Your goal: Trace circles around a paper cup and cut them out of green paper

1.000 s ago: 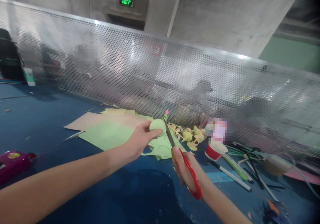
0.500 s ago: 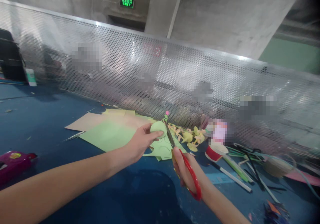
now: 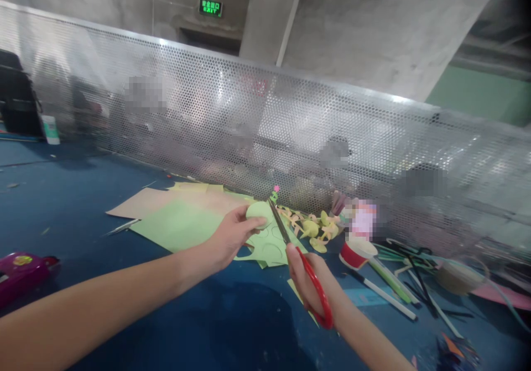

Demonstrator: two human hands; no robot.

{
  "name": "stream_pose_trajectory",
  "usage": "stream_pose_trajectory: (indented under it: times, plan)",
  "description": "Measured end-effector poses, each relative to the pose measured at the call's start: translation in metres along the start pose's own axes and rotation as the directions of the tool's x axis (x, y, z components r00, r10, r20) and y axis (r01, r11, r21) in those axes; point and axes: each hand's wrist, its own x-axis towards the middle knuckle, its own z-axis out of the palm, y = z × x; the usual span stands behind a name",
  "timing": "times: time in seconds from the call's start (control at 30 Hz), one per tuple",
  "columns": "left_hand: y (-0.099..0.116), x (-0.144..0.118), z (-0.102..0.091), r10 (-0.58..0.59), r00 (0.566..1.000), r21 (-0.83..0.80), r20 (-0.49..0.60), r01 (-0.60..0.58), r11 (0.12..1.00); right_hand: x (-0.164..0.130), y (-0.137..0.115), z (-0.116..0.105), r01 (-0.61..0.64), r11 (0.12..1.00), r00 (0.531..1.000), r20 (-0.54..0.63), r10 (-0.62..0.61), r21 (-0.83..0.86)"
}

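Green disc (image 3: 257,212), scissors (image 3: 317,281) in closed-looking hands (image 3: 232,235) (image 3: 305,283)

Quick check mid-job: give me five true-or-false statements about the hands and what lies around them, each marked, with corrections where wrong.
1. The left hand holds a round green paper piece. True.
2. The right hand holds a marker. False: it holds red-handled scissors.
3. A green sheet lies on the blue surface. True.
4. The red-and-white cup is left of the left hand. False: it is to the right of the right hand.
5. A purple object lies at the picture's left edge. True.
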Motion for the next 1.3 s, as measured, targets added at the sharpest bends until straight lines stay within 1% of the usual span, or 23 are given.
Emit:
stream_pose_trajectory:
  times: [0.07, 0.1, 0.2, 0.3, 0.37, 0.43, 0.5, 0.57, 0.67, 0.73, 0.83, 0.9, 1.0, 1.13, 1.2, 1.3]
  plan:
    - [-0.003, 0.001, -0.003, -0.017, 1.000, 0.032, -0.014, 0.018, 0.999, 0.002, 0.002, -0.001, -0.067, 0.998, 0.998, -0.013, 0.067, -0.003]
    - [-0.005, 0.002, -0.005, -0.033, 0.999, 0.044, -0.018, 0.034, 0.998, 0.005, 0.004, -0.001, -0.081, 0.997, 0.996, -0.023, 0.081, 0.008]
    - [-0.009, 0.002, -0.006, -0.096, 0.995, 0.045, -0.016, 0.096, 0.994, 0.013, 0.012, -0.003, -0.058, 0.984, 0.998, -0.006, 0.060, 0.165]
    - [-0.013, 0.000, -0.005, -0.149, 0.989, 0.011, 0.013, 0.148, 0.989, 0.023, 0.020, -0.004, -0.100, 0.928, 0.995, 0.045, 0.090, 0.358]
    - [-0.017, -0.002, -0.004, -0.181, 0.983, 0.013, 0.030, 0.180, 0.984, 0.028, 0.023, -0.003, -0.113, 0.900, 0.994, 0.061, 0.096, 0.421]
    - [-0.023, -0.004, -0.005, -0.195, 0.980, 0.079, 0.034, 0.191, 0.978, 0.031, 0.025, -0.002, -0.057, 0.916, 0.998, 0.042, 0.044, 0.398]
    - [-0.030, -0.006, -0.006, -0.195, 0.980, 0.177, 0.042, 0.184, 0.967, 0.033, 0.026, 0.001, 0.031, 0.941, 0.999, 0.008, -0.036, 0.336]
    - [-0.036, -0.007, -0.008, -0.202, 0.976, 0.264, 0.077, 0.175, 0.948, 0.034, 0.026, 0.001, 0.101, 0.958, 0.995, -0.014, -0.101, 0.270]
    - [-0.040, -0.008, -0.012, -0.176, 0.978, 0.394, 0.113, 0.118, 0.912, 0.036, 0.030, -0.006, 0.114, 0.984, 0.993, -0.031, -0.111, 0.134]
    - [-0.040, -0.005, -0.017, -0.107, 0.989, 0.539, 0.097, 0.039, 0.842, 0.039, 0.036, -0.015, 0.090, 0.996, 0.994, -0.060, -0.090, -0.007]
    - [-0.040, 0.002, -0.029, 0.011, 0.997, 0.745, 0.074, -0.063, 0.664, 0.046, 0.046, -0.034, 0.026, 0.976, 0.992, -0.113, -0.052, -0.218]
    - [-0.040, 0.006, -0.036, 0.054, 0.995, 0.826, 0.086, -0.101, 0.555, 0.049, 0.051, -0.045, -0.027, 0.946, 0.993, -0.117, -0.012, -0.323]
    - [-0.039, 0.009, -0.038, 0.050, 0.983, 0.893, 0.175, -0.180, 0.413, 0.049, 0.054, -0.058, -0.083, 0.911, 0.996, -0.059, 0.064, -0.403]
    - [-0.037, 0.009, -0.027, -0.010, 0.940, 0.920, 0.340, -0.330, 0.212, 0.044, 0.055, -0.077, -0.123, 0.903, 0.985, 0.059, 0.161, -0.411]
    - [-0.040, 0.011, -0.021, -0.062, 0.921, 0.916, 0.384, -0.371, 0.153, 0.043, 0.056, -0.092, -0.134, 0.896, 0.981, 0.070, 0.180, -0.422]
    - [-0.048, 0.012, -0.018, -0.089, 0.899, 0.901, 0.429, -0.419, 0.112, 0.039, 0.056, -0.120, -0.113, 0.876, 0.986, 0.054, 0.156, -0.468]
